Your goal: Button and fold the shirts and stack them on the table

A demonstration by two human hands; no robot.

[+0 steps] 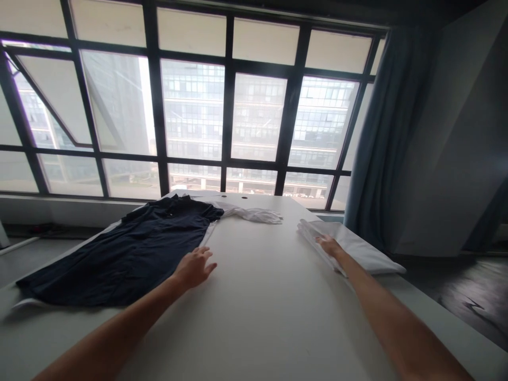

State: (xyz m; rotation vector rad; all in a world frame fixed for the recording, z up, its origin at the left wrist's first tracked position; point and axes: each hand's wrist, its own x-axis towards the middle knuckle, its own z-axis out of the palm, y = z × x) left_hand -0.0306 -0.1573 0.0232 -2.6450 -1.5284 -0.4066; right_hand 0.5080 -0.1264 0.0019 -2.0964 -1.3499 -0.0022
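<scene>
Left hand [193, 269] open and flat, palm down, fingers spread, on the bare table [262, 312] just right of the dark shirt [119, 254]; contact with the shirt's edge hard to tell from this angle, no grip on it. Dark shirt lying flat on the left part of the table, collar end far, lower end near, long axis running diagonally from far right to near left. Shirt up and to the left of the Left hand, so that arm clearly nearer, with the Right hand [329, 246] well apart across the table. Right hand open, fingers close together, resting on top of the folded white cloth [365, 254], not clamped on it. Folded white cloth at the table's far right edge, long axis running from far left to near right, outer end reaching past that edge. Thin white layer [208, 234] showing along the dark shirt's edges, apparently underneath it. Crumpled white garment [250, 213] at the far end of the table, just beside the dark shirt's upper right corner. Large window [226, 106] beyond the table, blue-grey curtain [384, 132] to the right of it. No other person's hands in view.
</scene>
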